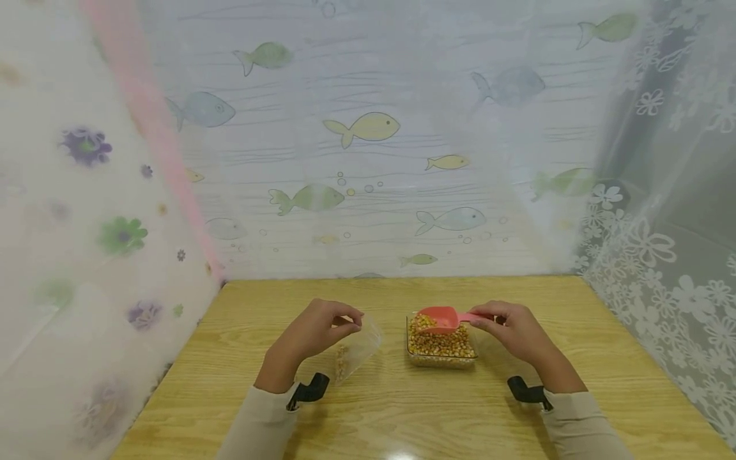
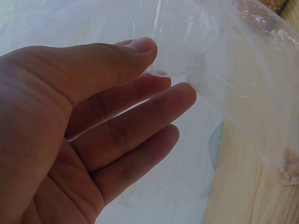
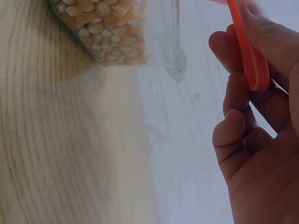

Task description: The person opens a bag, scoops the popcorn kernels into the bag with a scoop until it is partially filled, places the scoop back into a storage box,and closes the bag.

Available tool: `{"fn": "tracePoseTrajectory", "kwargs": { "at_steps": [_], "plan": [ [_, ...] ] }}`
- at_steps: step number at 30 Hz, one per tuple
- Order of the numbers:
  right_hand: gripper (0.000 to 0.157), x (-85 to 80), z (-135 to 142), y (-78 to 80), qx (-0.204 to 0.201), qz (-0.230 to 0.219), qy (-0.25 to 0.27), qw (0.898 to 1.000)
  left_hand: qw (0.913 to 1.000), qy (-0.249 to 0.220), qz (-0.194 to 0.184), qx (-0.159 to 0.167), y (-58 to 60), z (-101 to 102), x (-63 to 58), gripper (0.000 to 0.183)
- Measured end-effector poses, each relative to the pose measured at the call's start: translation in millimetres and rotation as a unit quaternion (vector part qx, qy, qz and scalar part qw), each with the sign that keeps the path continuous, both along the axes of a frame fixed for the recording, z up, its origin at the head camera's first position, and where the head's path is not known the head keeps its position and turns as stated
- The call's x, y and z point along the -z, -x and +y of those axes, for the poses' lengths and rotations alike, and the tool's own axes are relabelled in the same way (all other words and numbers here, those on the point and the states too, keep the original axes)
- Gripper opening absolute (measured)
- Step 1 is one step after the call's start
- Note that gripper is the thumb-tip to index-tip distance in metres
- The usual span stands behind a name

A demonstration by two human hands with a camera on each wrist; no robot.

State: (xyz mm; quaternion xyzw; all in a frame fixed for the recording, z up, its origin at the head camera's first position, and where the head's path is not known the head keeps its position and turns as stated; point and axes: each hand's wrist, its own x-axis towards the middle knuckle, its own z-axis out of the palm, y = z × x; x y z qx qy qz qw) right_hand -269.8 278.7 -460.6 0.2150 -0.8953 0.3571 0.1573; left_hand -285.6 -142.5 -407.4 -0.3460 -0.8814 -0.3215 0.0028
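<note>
Between thumb and fingertips my left hand [image 1: 318,329] pinches the top edge of a clear plastic zip bag [image 1: 363,348]. Some corn kernels [image 2: 289,167] lie in the bag's bottom corner. My right hand [image 1: 513,329] grips the handle [image 3: 250,56] of a pink-red scoop [image 1: 445,318]. The scoop is over a clear rectangular container [image 1: 443,362] of yellow corn kernels [image 1: 439,344], with some kernels in its front part. In the right wrist view the handle runs between thumb and curled fingers, while most of the scoop is out of frame.
Everything is on a wood-grain table [image 1: 397,409]. A fish-printed curtain [image 1: 368,166] hangs behind it, with flowered curtains [image 1: 86,255] at the left and right sides. Both wrists carry black camera mounts [image 1: 313,388].
</note>
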Motion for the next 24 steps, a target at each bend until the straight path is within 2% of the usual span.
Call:
{"fn": "tracePoseTrajectory", "kwargs": {
  "at_steps": [24],
  "plan": [
    [0.019, -22.2, -14, 5.7, -0.020, 0.032, -0.004, 0.999, 1.0000, 0.005, 0.001, -0.008, 0.9, -1, 0.4, 0.009]
  ]
}}
